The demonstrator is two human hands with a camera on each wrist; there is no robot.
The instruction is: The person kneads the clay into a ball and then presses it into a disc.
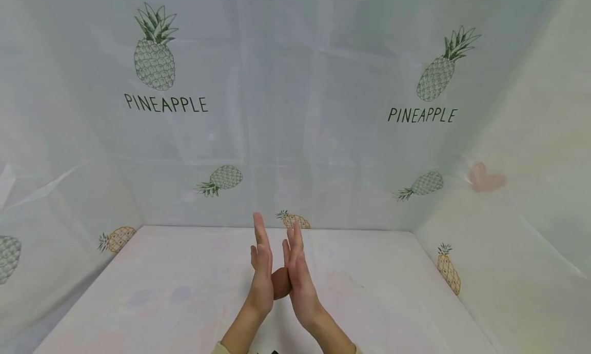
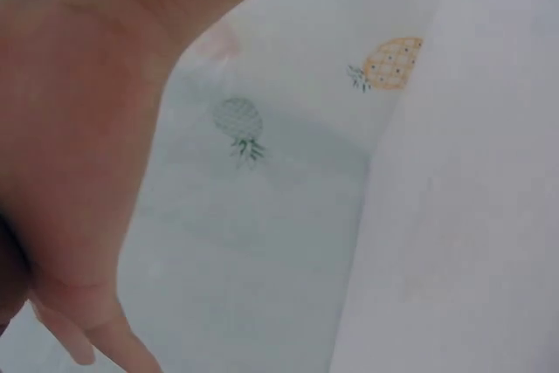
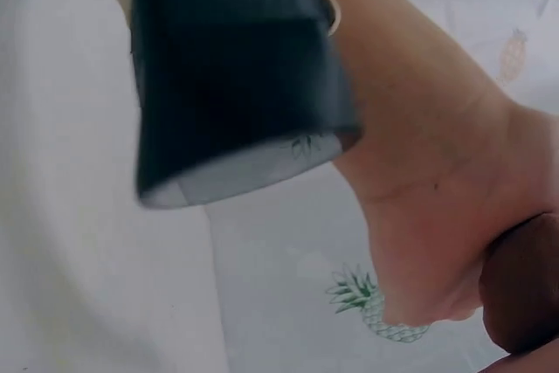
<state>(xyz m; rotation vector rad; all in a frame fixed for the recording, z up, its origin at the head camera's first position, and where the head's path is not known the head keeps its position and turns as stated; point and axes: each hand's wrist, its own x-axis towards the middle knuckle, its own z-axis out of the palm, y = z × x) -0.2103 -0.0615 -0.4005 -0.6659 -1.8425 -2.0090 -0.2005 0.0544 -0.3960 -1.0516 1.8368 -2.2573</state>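
A smooth brown lump that looks like modelling clay (image 1: 280, 283) is held between two facing palms. The left hand (image 1: 263, 282) presses on its left side and the right hand (image 1: 301, 287) on its right, low on the palms near the wrists. Fingers on both hands point up and away, mostly straight, with a gap between the hands above the lump. In the right wrist view the brown lump (image 3: 524, 290) shows at the right edge, against a palm. Only a dark sliver of it appears at the left edge of the left wrist view.
Beneath the hands is a white table (image 1: 369, 287) with faint coloured blotches. Pale sheeting (image 1: 295, 113) printed with pineapples rises behind it and at both sides. A dark wrist-worn device (image 3: 240, 76) takes up the upper part of the right wrist view.
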